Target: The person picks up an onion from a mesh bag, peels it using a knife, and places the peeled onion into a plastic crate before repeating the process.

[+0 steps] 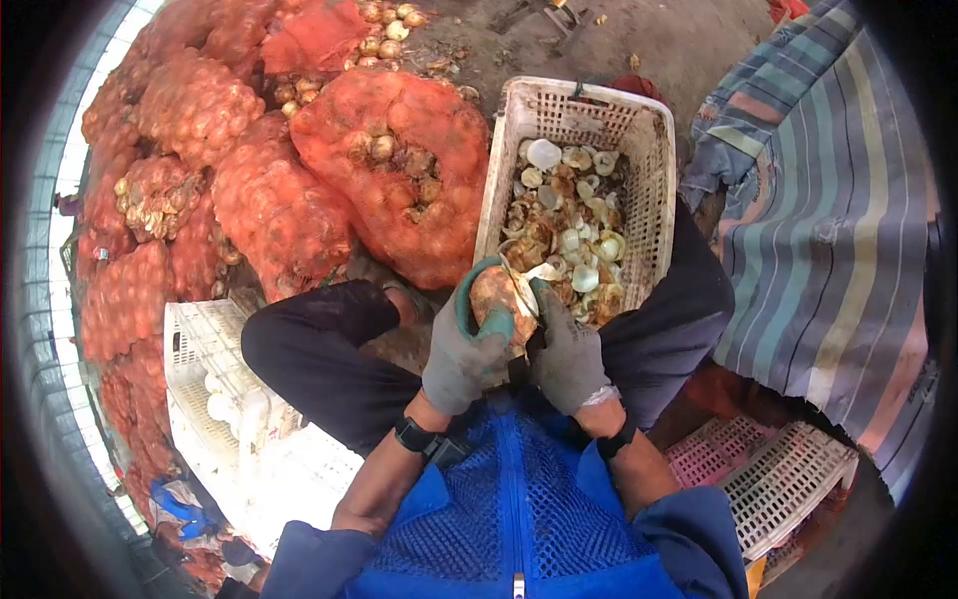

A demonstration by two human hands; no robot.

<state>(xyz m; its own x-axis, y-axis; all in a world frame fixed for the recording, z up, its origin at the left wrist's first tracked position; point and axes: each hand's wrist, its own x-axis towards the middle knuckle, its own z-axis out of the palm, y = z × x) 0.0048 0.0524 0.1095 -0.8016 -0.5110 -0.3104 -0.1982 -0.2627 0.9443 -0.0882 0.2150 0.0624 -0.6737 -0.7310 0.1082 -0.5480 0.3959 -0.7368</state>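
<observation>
My left hand (462,349), in a grey glove with green fingers, is wrapped round a large brown onion (496,298). Its thumb lies across the onion's near side. On the onion's right side, a flap of skin stands away from the pale flesh beneath. My right hand (569,354), gloved the same way, is closed against that side, its fingertips by the loose white peel (543,273). Whatever it grips is hidden by the glove. Just beyond both hands is a white plastic crate (654,190) holding brown skins and pale onion pieces (586,278).
Red mesh sacks of onions (399,100) are piled to the left and ahead. White crates (205,329) stand at my left, with another crate (798,479) at lower right. Striped cloth (828,240) hangs along the right. Loose onions (389,35) lie on the floor ahead.
</observation>
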